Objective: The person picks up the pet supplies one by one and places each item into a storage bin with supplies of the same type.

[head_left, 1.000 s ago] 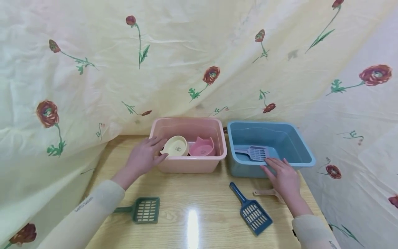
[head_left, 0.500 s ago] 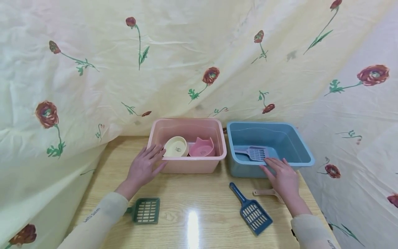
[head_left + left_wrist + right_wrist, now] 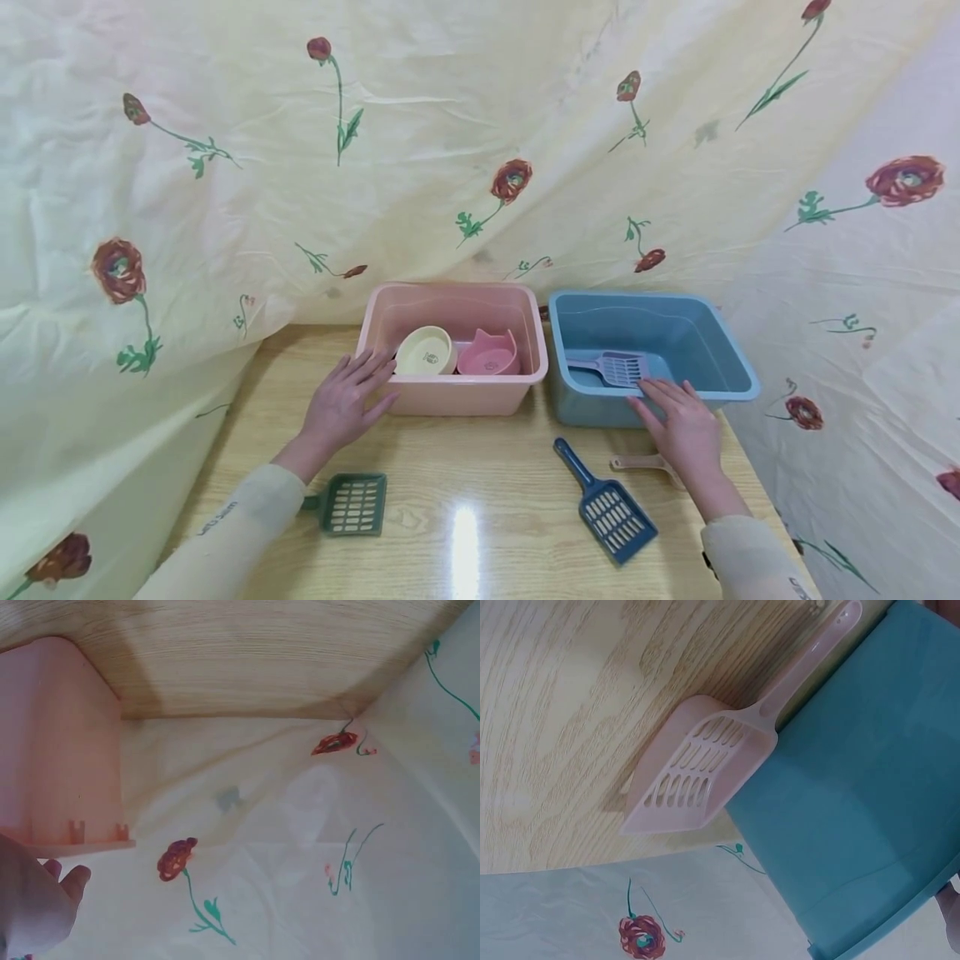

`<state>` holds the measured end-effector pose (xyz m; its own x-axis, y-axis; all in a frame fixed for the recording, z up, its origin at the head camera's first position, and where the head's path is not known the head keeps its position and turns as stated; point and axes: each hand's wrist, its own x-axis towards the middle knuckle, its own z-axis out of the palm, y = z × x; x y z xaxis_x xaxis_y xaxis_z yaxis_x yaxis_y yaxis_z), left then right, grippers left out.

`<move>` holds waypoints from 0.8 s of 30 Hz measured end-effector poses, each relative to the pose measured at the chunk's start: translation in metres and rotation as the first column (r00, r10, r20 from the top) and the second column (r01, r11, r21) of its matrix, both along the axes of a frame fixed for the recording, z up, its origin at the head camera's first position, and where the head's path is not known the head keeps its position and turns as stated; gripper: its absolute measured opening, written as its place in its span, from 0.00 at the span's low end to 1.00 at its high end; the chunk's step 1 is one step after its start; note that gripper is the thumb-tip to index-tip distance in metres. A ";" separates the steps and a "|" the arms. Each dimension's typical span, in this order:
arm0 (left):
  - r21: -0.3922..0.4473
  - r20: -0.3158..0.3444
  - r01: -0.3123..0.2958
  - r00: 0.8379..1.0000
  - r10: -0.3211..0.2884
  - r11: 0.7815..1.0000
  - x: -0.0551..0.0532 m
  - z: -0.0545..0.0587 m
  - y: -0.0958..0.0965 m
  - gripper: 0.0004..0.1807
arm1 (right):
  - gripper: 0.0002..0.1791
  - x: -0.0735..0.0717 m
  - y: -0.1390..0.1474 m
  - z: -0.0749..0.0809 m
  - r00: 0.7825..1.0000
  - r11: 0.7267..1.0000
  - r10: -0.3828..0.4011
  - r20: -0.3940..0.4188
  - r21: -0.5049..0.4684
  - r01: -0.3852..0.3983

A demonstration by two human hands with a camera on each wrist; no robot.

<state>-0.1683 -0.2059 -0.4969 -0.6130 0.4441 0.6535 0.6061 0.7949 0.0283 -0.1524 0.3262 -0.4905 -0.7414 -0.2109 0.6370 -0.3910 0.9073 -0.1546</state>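
Note:
My left hand (image 3: pixel 347 400) lies over the front left corner of a pink plastic bin (image 3: pixel 456 400), fingers extended along its rim. Inside that bin, a cream pet bowl (image 3: pixel 426 348) sits left of a pink cat-eared bowl (image 3: pixel 491 353). My right hand (image 3: pixel 686 433) rests on the front rim of a blue bin (image 3: pixel 600 410), its fingers fairly straight. Within the blue bin is a lilac slotted litter scoop (image 3: pixel 621 370). A pale pink litter scoop (image 3: pixel 697 765) lies on the table against the blue bin, partly hidden by my right hand in the head view.
On the wooden table (image 3: pixel 420 483) lie a dark blue litter scoop (image 3: pixel 615 518) at front right and a green litter scoop (image 3: pixel 354 505) at front left, its handle partly behind my left sleeve. A flowered cloth (image 3: pixel 420 217) hangs behind and at both sides.
My left hand has drawn back from beside the cream bowl to the pink bin's front left corner, moving slightly left and nearer. My right hand stays on the blue rim.

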 end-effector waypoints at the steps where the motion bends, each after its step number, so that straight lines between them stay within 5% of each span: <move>1: -0.001 -0.001 0.003 1.000 -0.003 1.000 0.000 0.000 0.000 0.33 | 0.50 0.000 0.000 0.000 1.000 1.000 0.000 -0.002 -0.002 0.000; 24: -0.029 0.008 -0.021 1.000 0.021 0.999 0.020 0.002 -0.035 0.30 | 0.49 -0.003 0.000 -0.003 1.000 1.000 0.009 -0.019 -0.021 -0.010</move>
